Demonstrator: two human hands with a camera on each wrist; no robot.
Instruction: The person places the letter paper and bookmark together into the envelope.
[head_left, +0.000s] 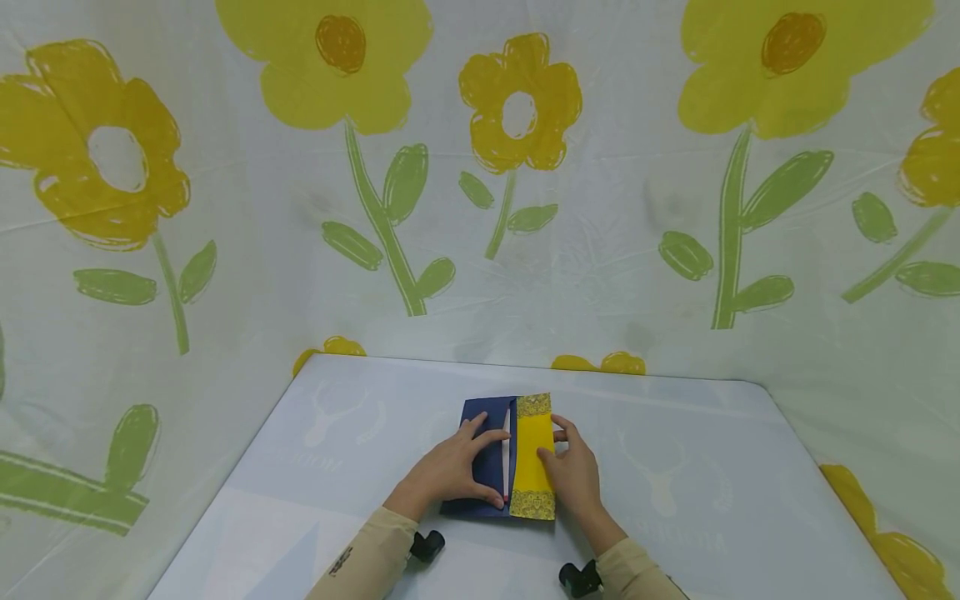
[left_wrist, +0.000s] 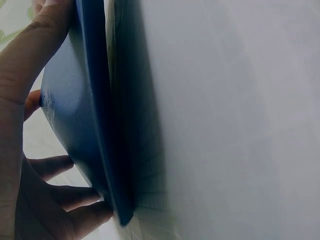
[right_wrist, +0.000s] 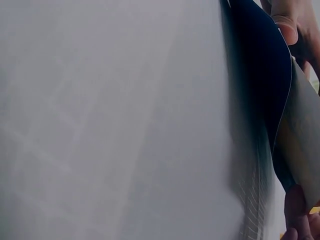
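Note:
A dark blue folded cover (head_left: 490,471) lies on the table, with a yellow flap (head_left: 531,471) along its right side that has patterned bands at both ends. Between them shows a narrow white edge (head_left: 506,467). My left hand (head_left: 450,467) rests spread over the blue part, its thumb near the lower edge. In the left wrist view its fingertips touch the blue cover (left_wrist: 75,115). My right hand (head_left: 576,475) pinches the yellow flap's right edge, thumb on top and fingers behind. The right wrist view shows the flap's pale underside (right_wrist: 302,130) lifted from the curved blue sheet (right_wrist: 260,75).
The white table (head_left: 675,500) carries faint printed deer marks. A cloth with yellow flowers (head_left: 521,104) hangs behind and at the sides. Black wrist cameras (head_left: 427,546) sit at both sleeves, close to the tabletop.

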